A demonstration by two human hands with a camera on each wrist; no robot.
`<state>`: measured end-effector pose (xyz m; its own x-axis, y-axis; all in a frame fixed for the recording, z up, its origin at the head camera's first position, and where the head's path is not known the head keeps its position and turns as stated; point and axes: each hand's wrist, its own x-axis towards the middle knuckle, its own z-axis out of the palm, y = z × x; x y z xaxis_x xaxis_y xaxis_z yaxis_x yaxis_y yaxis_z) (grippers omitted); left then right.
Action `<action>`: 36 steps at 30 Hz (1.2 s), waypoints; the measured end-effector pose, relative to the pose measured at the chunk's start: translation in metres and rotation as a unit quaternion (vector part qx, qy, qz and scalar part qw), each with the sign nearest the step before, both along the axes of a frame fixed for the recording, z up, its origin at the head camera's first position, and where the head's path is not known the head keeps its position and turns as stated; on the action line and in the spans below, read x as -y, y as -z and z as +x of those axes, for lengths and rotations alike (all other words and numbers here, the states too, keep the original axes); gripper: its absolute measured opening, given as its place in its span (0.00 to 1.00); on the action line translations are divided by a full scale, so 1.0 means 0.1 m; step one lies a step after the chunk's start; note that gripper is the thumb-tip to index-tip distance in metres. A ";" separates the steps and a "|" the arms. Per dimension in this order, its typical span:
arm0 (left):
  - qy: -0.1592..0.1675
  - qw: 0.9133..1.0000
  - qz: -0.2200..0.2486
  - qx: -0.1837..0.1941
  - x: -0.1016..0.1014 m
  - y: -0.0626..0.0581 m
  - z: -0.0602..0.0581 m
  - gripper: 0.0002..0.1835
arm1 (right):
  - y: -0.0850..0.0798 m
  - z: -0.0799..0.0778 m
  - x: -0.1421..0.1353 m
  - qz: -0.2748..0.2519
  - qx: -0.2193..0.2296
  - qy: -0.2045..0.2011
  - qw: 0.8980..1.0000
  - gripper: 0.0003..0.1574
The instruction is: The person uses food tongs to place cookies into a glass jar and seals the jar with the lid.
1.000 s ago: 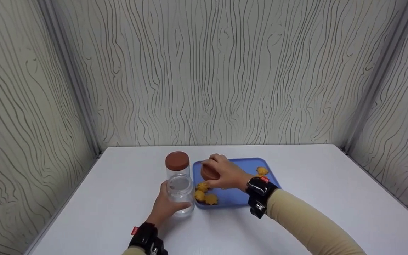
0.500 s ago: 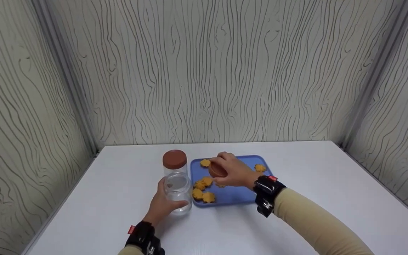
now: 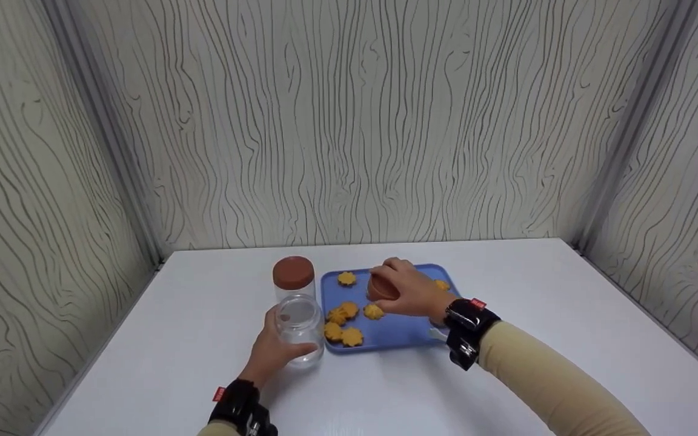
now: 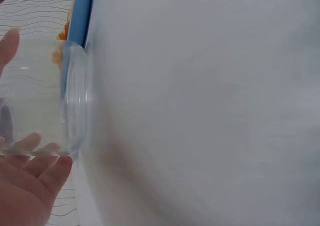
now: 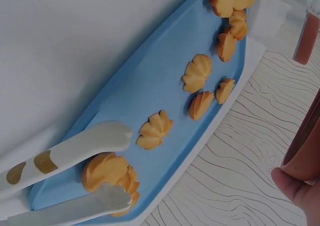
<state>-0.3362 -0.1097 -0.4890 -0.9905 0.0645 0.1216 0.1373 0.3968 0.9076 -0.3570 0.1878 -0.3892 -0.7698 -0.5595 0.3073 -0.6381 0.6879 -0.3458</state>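
Observation:
My left hand (image 3: 269, 350) holds a clear, uncapped jar (image 3: 302, 336) upright on the table, thumb on the near side and fingers on the far side. In the left wrist view the jar (image 4: 40, 95) looks see-through, with nothing inside that I can make out. My right hand (image 3: 412, 290) grips a reddish-brown lid (image 3: 379, 289) by its rim, over a blue tray (image 3: 397, 339). Its hollow underside partly shows. Several flower-shaped cookies (image 3: 352, 336) lie on the tray; the right arm hides part of it.
A second clear jar with a brown lid (image 3: 293, 274) stands just behind the held jar, left of the tray. White tongs (image 5: 85, 146) with gold marks lie at the tray's right end, tips around cookies (image 5: 106, 172). Patterned walls enclose the table's back and sides.
My right hand has carried the lid rightward, away from the jar, uncovering more cookies and part of the tongs. The left hand keeps its hold on the jar. The head view has shifted slightly.

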 end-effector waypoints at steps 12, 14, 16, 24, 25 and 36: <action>-0.009 1.000 -0.013 0.023 -0.02 -0.02 -0.02 0.58 | 0.01 0.03 -0.21 -0.013 0.039 0.041 0.998 0.35; -0.009 1.000 -0.015 0.024 -0.02 -0.01 -0.03 0.59 | 0.03 0.03 -0.25 -0.012 0.039 0.048 0.998 0.36; -0.009 1.000 -0.017 0.024 -0.01 -0.01 -0.03 0.59 | 0.03 0.03 -0.28 -0.014 0.040 0.052 0.998 0.36; -0.008 1.000 -0.016 0.026 0.01 -0.01 -0.03 0.59 | 0.03 0.05 -0.35 -0.009 0.032 0.061 0.998 0.37; -0.007 1.000 -0.016 0.024 0.01 -0.01 -0.03 0.59 | 0.03 0.06 -0.36 -0.008 0.031 0.063 0.997 0.37; -0.008 0.999 -0.029 0.025 0.00 -0.01 -0.03 0.59 | 0.04 0.06 -0.50 0.001 0.024 0.091 0.996 0.36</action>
